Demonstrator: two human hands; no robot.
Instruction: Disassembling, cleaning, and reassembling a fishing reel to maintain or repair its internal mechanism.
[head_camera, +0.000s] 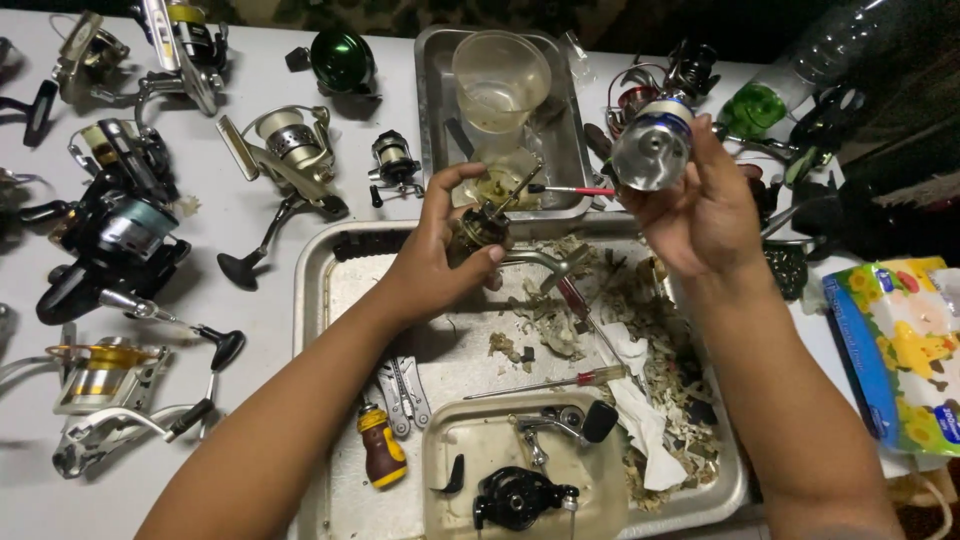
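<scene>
Nearest the camera, a small clear tub (520, 470) sits at the front edge of a big metal tray (320, 300), holding a black reel body (515, 495) and a bent metal crank with a black knob (570, 422). Just left of it in the tray lie a yellow-and-brown bottle (381, 447) and a folded multi-tool (403, 392). A thin screwdriver with a clear handle (560, 383) lies beyond the tub, amid torn paper scraps and white tissue (640, 410).

Farther in, above the tray's middle, the left hand (435, 255) closes its fingers around a dark reel part (480, 228) with a metal arm sticking out to the right. The right hand (700, 215) is raised over the tray's far right corner, gripping a silver spool with a blue band (652, 148).

Left of the tray, several fishing reels (110, 235) rest on the white table (250, 320), including a gold-spooled one (95, 375). At right lies a colourful tissue pack (905, 340). Farthest back, a smaller metal tray (432, 100) holds a clear plastic cup (500, 80) and a red-handled tool (575, 190); a green reel (342, 60) sits to its left.
</scene>
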